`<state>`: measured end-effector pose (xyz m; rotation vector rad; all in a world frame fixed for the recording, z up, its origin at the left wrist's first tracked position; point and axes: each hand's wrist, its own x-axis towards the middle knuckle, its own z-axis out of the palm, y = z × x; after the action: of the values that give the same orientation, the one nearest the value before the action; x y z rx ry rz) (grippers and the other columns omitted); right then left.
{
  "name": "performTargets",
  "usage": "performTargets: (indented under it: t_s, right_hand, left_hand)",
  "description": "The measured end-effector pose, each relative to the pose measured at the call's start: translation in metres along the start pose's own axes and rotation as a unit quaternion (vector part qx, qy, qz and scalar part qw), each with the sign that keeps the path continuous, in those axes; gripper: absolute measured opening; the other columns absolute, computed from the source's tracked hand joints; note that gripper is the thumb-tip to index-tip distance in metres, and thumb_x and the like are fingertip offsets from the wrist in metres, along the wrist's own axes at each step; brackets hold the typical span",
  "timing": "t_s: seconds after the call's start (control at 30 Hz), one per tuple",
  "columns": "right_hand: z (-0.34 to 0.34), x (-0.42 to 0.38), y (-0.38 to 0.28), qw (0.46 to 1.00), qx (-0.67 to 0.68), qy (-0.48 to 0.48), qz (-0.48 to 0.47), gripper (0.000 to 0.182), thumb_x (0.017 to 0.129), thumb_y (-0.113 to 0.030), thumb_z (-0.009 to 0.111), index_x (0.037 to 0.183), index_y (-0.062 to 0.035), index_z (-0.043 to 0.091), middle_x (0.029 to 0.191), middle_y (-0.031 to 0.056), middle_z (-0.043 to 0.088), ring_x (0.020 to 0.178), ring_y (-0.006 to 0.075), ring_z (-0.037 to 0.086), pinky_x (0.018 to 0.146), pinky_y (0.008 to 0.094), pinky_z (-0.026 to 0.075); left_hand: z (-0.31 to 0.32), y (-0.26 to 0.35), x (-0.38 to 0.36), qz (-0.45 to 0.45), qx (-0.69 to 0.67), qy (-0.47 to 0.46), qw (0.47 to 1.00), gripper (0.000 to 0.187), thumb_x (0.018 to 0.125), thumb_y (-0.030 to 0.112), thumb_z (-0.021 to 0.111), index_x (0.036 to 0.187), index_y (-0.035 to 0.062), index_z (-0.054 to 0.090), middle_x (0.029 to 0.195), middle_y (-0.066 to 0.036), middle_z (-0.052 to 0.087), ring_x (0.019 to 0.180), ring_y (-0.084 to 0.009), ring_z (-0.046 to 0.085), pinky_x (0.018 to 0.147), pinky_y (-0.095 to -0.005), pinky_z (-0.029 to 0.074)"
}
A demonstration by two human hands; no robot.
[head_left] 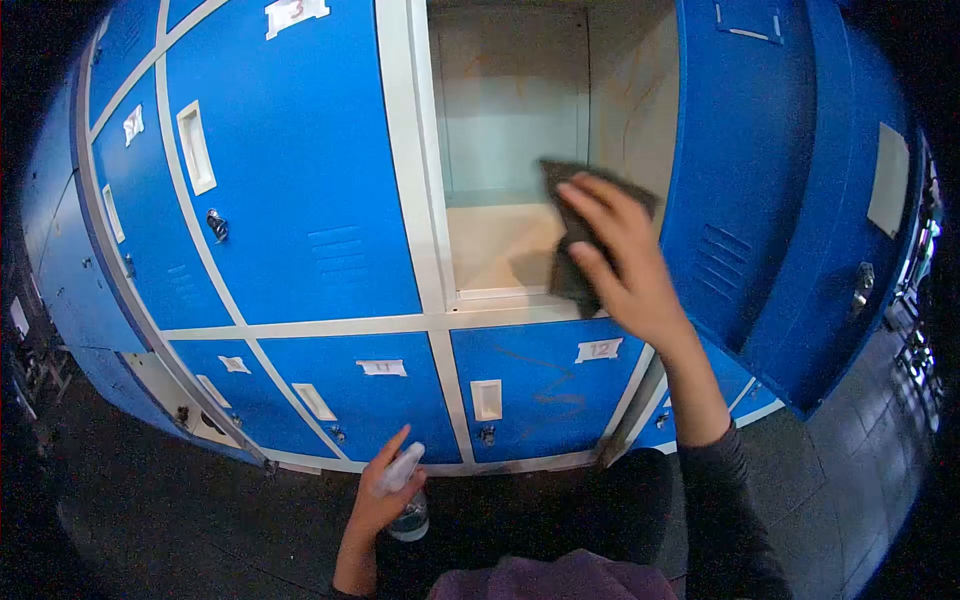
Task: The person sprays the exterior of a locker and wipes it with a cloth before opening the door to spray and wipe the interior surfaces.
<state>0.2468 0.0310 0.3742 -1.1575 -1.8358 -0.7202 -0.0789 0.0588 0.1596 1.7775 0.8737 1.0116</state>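
My right hand holds a dark cloth at the front of an open locker compartment, near its lower right corner. The cloth hangs below my fingers and is slightly blurred. Low in front of the lockers, my left hand is wrapped round a clear spray bottle with a whitish nozzle. The compartment's blue door stands swung open to the right. Pale inner walls and a light floor show inside the compartment, with faint orange marks on the right wall.
Closed blue locker doors stand left and below, with keys in several locks. A door hangs open at the far left. Dark floor tiles lie below, and my knees and purple clothing are at the bottom.
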Motion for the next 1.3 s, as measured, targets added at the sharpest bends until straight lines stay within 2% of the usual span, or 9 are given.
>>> performTargets:
  t_s: [0.13,0.4,0.73,0.83,0.87,0.97,1.0,1.2,1.3]
  right_hand:
    - [0.039,0.019,0.016,0.914,-0.018,-0.392,0.101,0.052,0.095,-0.04,0.035,0.137,-0.0086,0.035,0.138,0.0185,0.037,0.126,0.0335,0.036,0.106,0.0401,0.025]
    - [0.112,0.032,0.069,0.879,-0.012,-0.464,0.108,0.062,0.093,-0.052,0.022,0.142,-0.0139,0.023,0.147,0.0161,0.021,0.135,0.0341,0.021,0.109,0.0496,0.018]
    - [0.218,0.093,0.127,0.859,-0.047,-0.491,0.136,0.06,0.094,-0.048,0.021,0.143,-0.0133,0.021,0.148,0.0142,0.019,0.136,0.0305,0.019,0.111,0.041,0.019]
    - [0.267,0.103,0.169,0.861,-0.064,-0.5,0.075,0.059,0.094,-0.048,0.021,0.143,-0.0144,0.021,0.148,0.0134,0.019,0.136,0.0302,0.018,0.111,0.0415,0.019]
    - [0.246,0.111,0.15,0.856,-0.039,-0.494,0.146,0.057,0.095,-0.046,0.023,0.141,-0.0147,0.025,0.148,0.0117,0.018,0.136,0.0302,0.017,0.111,0.0411,0.019]
    - [0.247,0.123,0.15,0.856,-0.087,-0.498,0.109,0.052,0.095,-0.043,0.024,0.139,-0.0153,0.031,0.146,0.0115,0.023,0.134,0.0314,0.021,0.109,0.044,0.023]
    - [0.253,0.126,0.155,0.855,-0.116,-0.499,0.08,0.051,0.095,-0.042,0.024,0.137,-0.0155,0.033,0.144,0.0115,0.025,0.132,0.0315,0.023,0.108,0.0452,0.025]
    - [0.268,0.129,0.18,0.868,-0.108,-0.478,0.083,0.043,0.093,-0.033,0.033,0.131,-0.0153,0.042,0.139,0.0112,0.032,0.129,0.0318,0.027,0.103,0.048,0.03]
    - [0.278,0.12,0.23,0.827,-0.22,-0.517,-0.033,0.044,0.091,-0.029,0.037,0.132,-0.0145,0.04,0.14,0.011,0.03,0.13,0.0321,0.026,0.104,0.0482,0.029]
  left_hand:
    - [-0.013,-0.032,-0.025,0.008,0.08,0.035,0.996,0.059,0.077,0.004,0.066,0.132,0.0038,0.043,0.087,-0.005,0.058,0.078,-0.0111,0.054,0.071,-0.0249,0.046]
    - [-0.009,-0.056,-0.025,-0.042,0.013,0.125,0.991,0.057,0.075,0.003,0.067,0.128,-0.0017,0.045,0.08,-0.006,0.058,0.071,-0.0116,0.054,0.066,-0.0243,0.045]
    - [-0.006,-0.089,-0.015,0.003,0.205,0.096,0.974,0.057,0.075,0.001,0.068,0.127,0.0019,0.046,0.093,-0.007,0.059,0.081,-0.0138,0.058,0.073,-0.0256,0.049]
    - [0.003,-0.044,0.002,-0.298,-0.217,0.238,0.898,0.055,0.076,0.0,0.066,0.127,0.0011,0.045,0.099,-0.009,0.06,0.086,-0.0151,0.059,0.077,-0.0273,0.05]
    - [-0.005,-0.036,-0.005,-0.208,0.002,0.116,0.971,0.049,0.083,0.008,0.061,0.129,0.0021,0.044,0.107,-0.014,0.059,0.09,-0.021,0.059,0.078,-0.0283,0.047]
    - [-0.006,-0.05,-0.006,-0.091,0.037,0.134,0.986,0.048,0.083,0.008,0.061,0.128,0.0025,0.046,0.11,-0.015,0.058,0.091,-0.0214,0.059,0.079,-0.0288,0.047]
    - [-0.003,-0.052,-0.007,-0.135,-0.083,0.165,0.974,0.047,0.084,0.008,0.061,0.128,0.003,0.046,0.109,-0.014,0.059,0.092,-0.0206,0.059,0.079,-0.0286,0.047]
    - [-0.003,-0.049,0.005,-0.197,-0.054,0.181,0.962,0.046,0.083,0.008,0.062,0.126,0.0031,0.047,0.1,-0.012,0.063,0.085,-0.0184,0.06,0.072,-0.0274,0.048]
    - [-0.006,-0.022,0.018,-0.3,-0.015,0.142,0.943,0.047,0.083,0.009,0.063,0.126,0.0036,0.047,0.097,-0.012,0.064,0.08,-0.0173,0.061,0.068,-0.0279,0.048]
